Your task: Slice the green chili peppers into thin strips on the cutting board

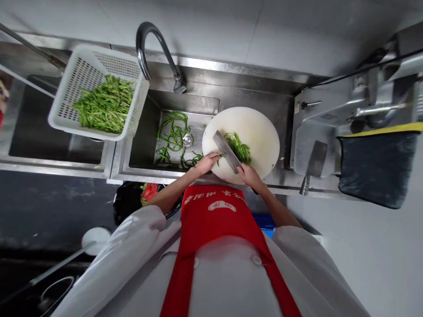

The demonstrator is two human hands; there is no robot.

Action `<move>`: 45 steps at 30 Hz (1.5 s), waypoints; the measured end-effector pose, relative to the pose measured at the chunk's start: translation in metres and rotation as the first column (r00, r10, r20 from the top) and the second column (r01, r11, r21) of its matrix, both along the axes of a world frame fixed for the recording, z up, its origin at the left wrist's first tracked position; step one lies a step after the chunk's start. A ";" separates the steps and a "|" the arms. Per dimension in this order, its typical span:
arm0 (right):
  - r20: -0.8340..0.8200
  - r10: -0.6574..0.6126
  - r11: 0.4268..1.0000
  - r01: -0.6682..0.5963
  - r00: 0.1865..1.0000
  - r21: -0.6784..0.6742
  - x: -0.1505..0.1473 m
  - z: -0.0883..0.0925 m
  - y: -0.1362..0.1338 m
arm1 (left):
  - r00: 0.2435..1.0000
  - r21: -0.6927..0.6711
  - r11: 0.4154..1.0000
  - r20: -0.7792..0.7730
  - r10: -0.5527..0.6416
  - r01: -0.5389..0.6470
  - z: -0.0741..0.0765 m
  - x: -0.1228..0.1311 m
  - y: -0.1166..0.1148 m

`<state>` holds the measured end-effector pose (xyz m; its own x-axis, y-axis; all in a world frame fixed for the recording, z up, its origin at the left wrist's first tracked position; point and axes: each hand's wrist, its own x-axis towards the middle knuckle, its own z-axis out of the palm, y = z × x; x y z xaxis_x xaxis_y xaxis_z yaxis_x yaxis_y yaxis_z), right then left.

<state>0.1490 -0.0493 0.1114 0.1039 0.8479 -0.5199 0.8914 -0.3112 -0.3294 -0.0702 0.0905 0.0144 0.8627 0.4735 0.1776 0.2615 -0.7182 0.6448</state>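
My right hand (250,177) is wrapped round the handle of a cleaver (228,152), whose broad blade lies slantwise over the round white cutting board (264,132). Just right of the blade is a small heap of thin-cut green vegetable strips (241,149). My left hand (207,163) is at the board's near left edge, fingers drawn together and pointing at the blade. A small green bit shows by its fingertips; whether they pinch it is too small to tell. Long, curled green vegetables (175,136), like thin peppers or beans, lie in the sink left of the board.
A white perforated basket (61,110) of cut green strips rests across the sinks at left. A curved faucet (160,37) rises behind. At right, a second cleaver (316,158) lies by a metal machine (306,119) and a dark cloth (373,165). Below left is a black bag (127,202).
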 end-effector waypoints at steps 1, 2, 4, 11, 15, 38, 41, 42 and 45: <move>0.013 -0.018 1.000 0.018 1.000 -0.005 0.001 0.003 -0.002 | 0.999 0.011 0.999 -0.016 -0.033 0.033 0.000 -0.001 0.002; 0.034 -0.041 0.999 0.041 0.999 -0.010 0.000 0.006 -0.004 | 0.998 0.019 0.999 -0.030 -0.047 0.048 -0.002 -0.001 0.002; 0.081 -0.078 0.997 0.079 0.994 -0.020 -0.005 0.013 -0.011 | 0.999 0.026 0.999 -0.043 -0.025 0.026 -0.006 0.002 -0.001; 0.077 -0.021 0.993 0.030 0.997 -0.115 -0.036 0.019 -0.015 | 0.995 0.059 0.997 -0.075 0.062 -0.058 -0.016 0.013 -0.017; 0.065 -0.025 0.993 0.032 0.998 -0.115 -0.036 0.020 -0.008 | 0.993 0.085 0.995 -0.103 0.053 -0.044 -0.012 0.016 -0.017; -0.141 -0.070 0.995 0.079 0.987 0.062 0.000 0.011 -0.017 | 0.796 -0.077 0.798 0.065 0.602 -0.597 0.001 -0.009 -0.004; -0.247 -0.027 0.999 0.034 0.969 0.023 0.008 -0.001 -0.026 | 0.620 -0.093 0.617 -0.003 0.785 -0.782 -0.004 -0.053 0.008; -0.253 -0.044 0.998 0.051 0.966 0.021 0.015 -0.006 -0.028 | 0.583 -0.100 0.576 -0.051 0.811 -0.811 -0.009 -0.070 0.011; -0.208 -0.144 0.986 0.158 0.968 0.053 0.043 -0.020 -0.027 | 0.491 -0.112 0.479 -0.231 0.840 -0.871 -0.025 -0.119 0.016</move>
